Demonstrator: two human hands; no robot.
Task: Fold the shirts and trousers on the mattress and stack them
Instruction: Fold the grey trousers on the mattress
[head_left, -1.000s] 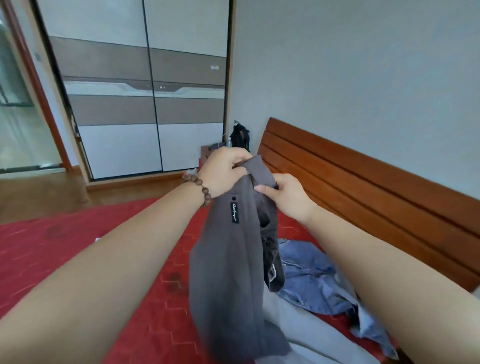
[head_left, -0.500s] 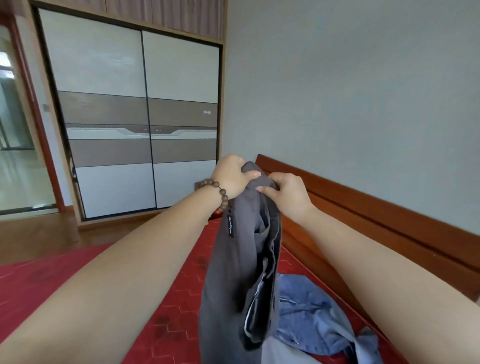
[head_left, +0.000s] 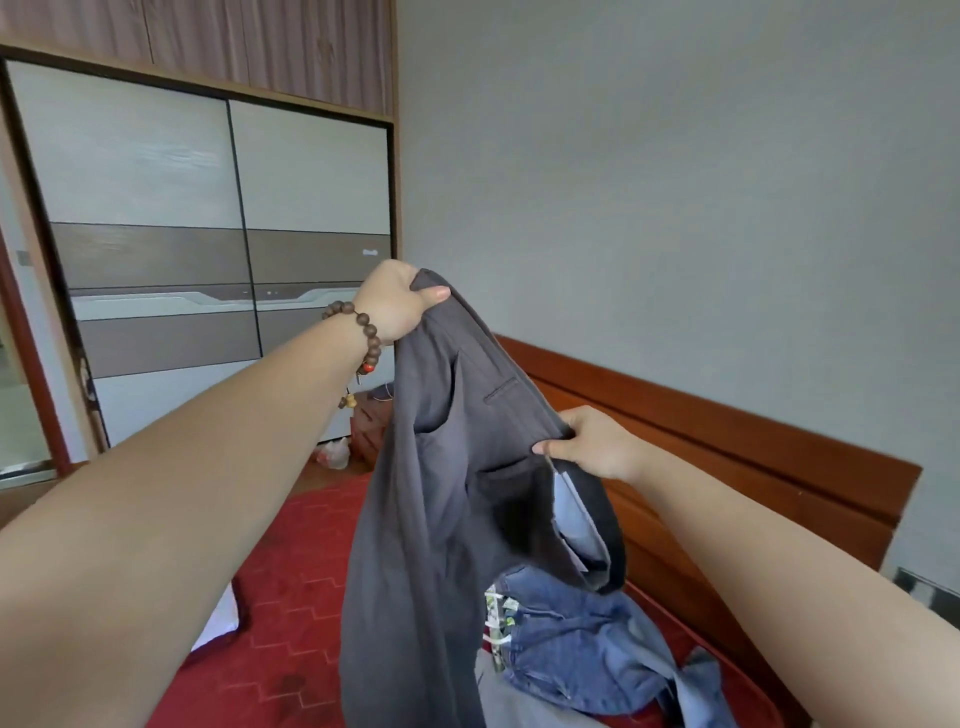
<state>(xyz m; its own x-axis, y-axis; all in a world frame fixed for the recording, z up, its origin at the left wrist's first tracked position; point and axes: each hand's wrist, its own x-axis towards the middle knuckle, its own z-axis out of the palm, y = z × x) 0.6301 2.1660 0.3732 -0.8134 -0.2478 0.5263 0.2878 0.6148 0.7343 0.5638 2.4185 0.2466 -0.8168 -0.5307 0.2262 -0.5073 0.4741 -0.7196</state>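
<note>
Dark grey trousers (head_left: 426, 519) hang in the air in front of me, held by the waistband with the legs dropping out of the bottom of the view. My left hand (head_left: 395, 306), with a bead bracelet on the wrist, grips one end of the waistband up high. My right hand (head_left: 597, 447) pinches the other end, lower and to the right. Under the trousers, blue jeans (head_left: 582, 644) lie crumpled on the red mattress (head_left: 291, 613), beside a light grey garment (head_left: 519, 712).
A wooden headboard (head_left: 727, 457) runs along the mattress on the right, against a grey wall. A sliding-door wardrobe (head_left: 208, 249) fills the left background. A white bag (head_left: 332, 452) and a small wooden cabinet (head_left: 369, 426) stand on the floor past the mattress.
My hands, close together before, have moved apart: the left went up, the right went down and right, spreading the waistband. My view has tilted upward.
</note>
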